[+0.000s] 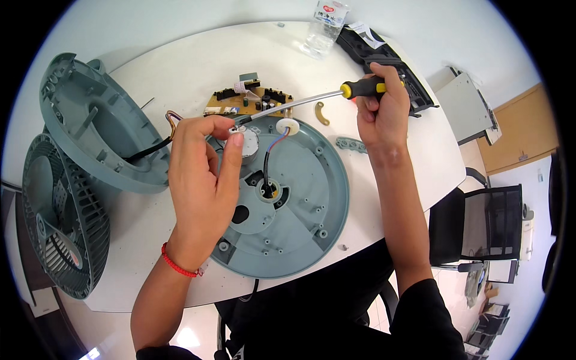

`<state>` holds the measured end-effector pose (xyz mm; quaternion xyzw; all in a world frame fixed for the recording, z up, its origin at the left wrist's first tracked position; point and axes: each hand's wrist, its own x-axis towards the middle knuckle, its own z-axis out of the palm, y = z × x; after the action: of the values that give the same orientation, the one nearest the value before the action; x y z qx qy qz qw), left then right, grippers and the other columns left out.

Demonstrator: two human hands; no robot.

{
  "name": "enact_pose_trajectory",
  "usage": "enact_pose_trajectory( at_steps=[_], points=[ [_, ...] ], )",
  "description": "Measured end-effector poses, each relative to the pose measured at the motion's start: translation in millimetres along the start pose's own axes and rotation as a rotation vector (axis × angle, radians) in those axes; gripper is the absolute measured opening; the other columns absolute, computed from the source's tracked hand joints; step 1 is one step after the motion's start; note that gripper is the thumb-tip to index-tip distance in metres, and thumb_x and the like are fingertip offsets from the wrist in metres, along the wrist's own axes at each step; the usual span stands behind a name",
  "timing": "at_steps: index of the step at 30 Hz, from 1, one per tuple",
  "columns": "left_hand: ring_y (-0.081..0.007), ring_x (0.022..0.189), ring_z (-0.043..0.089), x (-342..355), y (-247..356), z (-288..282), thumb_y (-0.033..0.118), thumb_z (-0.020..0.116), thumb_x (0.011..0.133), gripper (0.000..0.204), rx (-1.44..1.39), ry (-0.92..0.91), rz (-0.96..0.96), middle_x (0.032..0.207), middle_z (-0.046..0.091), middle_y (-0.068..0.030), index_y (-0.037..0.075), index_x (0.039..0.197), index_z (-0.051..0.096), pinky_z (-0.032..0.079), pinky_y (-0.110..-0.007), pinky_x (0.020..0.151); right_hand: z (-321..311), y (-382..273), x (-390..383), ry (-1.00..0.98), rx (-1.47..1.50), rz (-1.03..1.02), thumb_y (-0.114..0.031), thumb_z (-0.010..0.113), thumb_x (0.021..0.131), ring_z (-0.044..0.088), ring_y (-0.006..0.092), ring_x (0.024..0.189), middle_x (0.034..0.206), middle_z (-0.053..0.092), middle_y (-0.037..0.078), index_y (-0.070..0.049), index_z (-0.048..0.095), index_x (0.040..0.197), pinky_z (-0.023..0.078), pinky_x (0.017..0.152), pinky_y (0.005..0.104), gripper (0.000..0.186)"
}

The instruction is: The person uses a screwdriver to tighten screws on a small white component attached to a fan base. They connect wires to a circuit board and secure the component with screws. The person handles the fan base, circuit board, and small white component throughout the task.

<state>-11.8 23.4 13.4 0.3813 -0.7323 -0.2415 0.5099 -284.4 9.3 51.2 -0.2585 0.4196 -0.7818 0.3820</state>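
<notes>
Screwdriver (318, 98) and motor meet near the middle of the head view. The right hand (384, 108) is closed around the black-and-yellow handle at the right, fingers wrapped, probably so the wrist can turn or steady it. Its shaft slopes down to the left, where the tip reaches the left hand's fingertips; whether it sits in a screw cannot be made out.

The left hand (204, 168) pinches the edge of the round pale motor (248, 147) between thumb and forefinger, above the left far part of the grey-green round base (303, 174). That grip seems meant to keep the small part from turning under the tip.

The base lies flat nearest the person, likely for easy reach, wires rising from its centre to a white disc (287, 126). Beyond it lies a circuit board (245, 104). The grey-green shell (114, 135) leans at the left beside the slatted housing (90, 240), perhaps leaving working room. An opened tool case (375, 51) stands far right, within reach.
</notes>
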Motion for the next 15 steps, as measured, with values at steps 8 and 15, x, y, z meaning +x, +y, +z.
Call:
enact_pose_trajectory(
  at_steps=[8,15],
  points=[
    [-0.008,0.06,0.04,2.4,-2.9,3.2,0.008,0.065,0.1,0.01,0.013,0.039,0.031,0.095,0.06,-0.0039,0.002,0.108,0.063,0.037,-0.025,0.056,-0.2,-1.1,-1.4,0.01,-0.011,-0.037,-0.01,0.069,0.089,0.04,0.009,0.041,0.064,0.053,0.003,-0.007,0.053,0.078,0.026,0.038,0.0255,0.02],
    [-0.0095,0.068,0.047,7.7,5.5,4.1,0.009,0.064,0.101,0.01,0.206,0.026,0.028,0.092,0.06,-0.0028,0.002,0.108,0.064,0.041,-0.026,0.061,-5.5,-6.1,7.1,0.113,-0.003,-0.164,-0.008,0.07,0.088,0.039,0.0084,0.042,0.064,0.049,0.001,-0.003,0.057,0.084,0.027,0.04,0.0256,0.014]
  ],
)
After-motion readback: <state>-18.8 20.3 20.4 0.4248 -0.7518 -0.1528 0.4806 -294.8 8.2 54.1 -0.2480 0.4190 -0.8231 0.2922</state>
